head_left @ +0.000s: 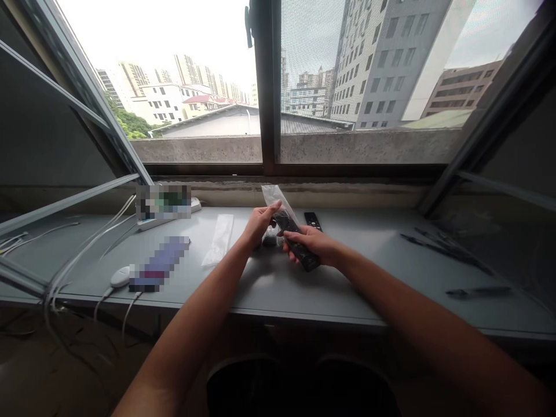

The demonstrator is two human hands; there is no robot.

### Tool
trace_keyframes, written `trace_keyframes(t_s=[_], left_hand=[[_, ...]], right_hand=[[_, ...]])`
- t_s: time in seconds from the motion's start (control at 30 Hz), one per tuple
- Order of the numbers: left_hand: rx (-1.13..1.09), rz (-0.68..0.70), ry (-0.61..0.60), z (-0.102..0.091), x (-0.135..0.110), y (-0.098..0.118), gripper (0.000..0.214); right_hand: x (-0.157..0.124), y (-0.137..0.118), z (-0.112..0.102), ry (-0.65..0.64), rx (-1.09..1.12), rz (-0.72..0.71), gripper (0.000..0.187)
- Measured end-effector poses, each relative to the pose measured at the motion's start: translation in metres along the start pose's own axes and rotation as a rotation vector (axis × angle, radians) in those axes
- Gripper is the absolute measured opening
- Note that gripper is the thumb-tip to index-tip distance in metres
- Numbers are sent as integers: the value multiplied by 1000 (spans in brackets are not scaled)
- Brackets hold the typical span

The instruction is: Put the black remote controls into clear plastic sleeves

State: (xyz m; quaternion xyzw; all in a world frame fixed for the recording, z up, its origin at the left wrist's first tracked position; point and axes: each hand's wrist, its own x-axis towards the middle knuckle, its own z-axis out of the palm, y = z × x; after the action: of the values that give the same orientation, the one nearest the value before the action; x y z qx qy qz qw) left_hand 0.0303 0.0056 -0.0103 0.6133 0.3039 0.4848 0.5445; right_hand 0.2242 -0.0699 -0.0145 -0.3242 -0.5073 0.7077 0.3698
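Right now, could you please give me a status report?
Right hand grips black remote. Left hand pinches clear bag at its top. Second remote lies behind, apart.

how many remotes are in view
2. One remote is in the right hand, partly in a bag; the other remote lies on the table behind it.

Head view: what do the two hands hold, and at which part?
The right hand grips a black remote control around its middle. The left hand pinches a clear plastic bag at its side edge, by the remote's upper end.
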Motion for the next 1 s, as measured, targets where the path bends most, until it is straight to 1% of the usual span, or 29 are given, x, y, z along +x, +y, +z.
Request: trace_keyframes(t_s=[0.07,0.17,0.27,0.37,0.43,0.5,0.63,0.7,0.83,1.0], left_hand=[[10,-3,-31,1,-2,1,58],[7,-1,-32,0,-1,-2,57],[1,9,14,-2,2,-4,55],[16,43,92,-4,5,-4,53],[18,51,121,-4,4,-3,54],[3,39,108,-5,3,-1,56],[-4,-22,-9,-4,0,0,60],[25,-35,-47,-3,0,-2,61],[58,-6,-23,-3,3,-5,62],[5,12,42,-4,5,-4,63]], right_hand=[[-1,-1,1,6,-1,1,34],[-1,-3,2,3,3,-5,31],[-2,-4,2,7,8,-7,27],[-1,-2,0,-4,9,4,29],[0,0,-1,-18,13,4,31],[0,1,-2,-17,22,-8,33],[0,-1,-1,14,35,-11,30],[-1,-3,0,18,32,-9,28],[-2,-3,2,9,20,-12,26],[0,0,0,-2,8,-7,29]])
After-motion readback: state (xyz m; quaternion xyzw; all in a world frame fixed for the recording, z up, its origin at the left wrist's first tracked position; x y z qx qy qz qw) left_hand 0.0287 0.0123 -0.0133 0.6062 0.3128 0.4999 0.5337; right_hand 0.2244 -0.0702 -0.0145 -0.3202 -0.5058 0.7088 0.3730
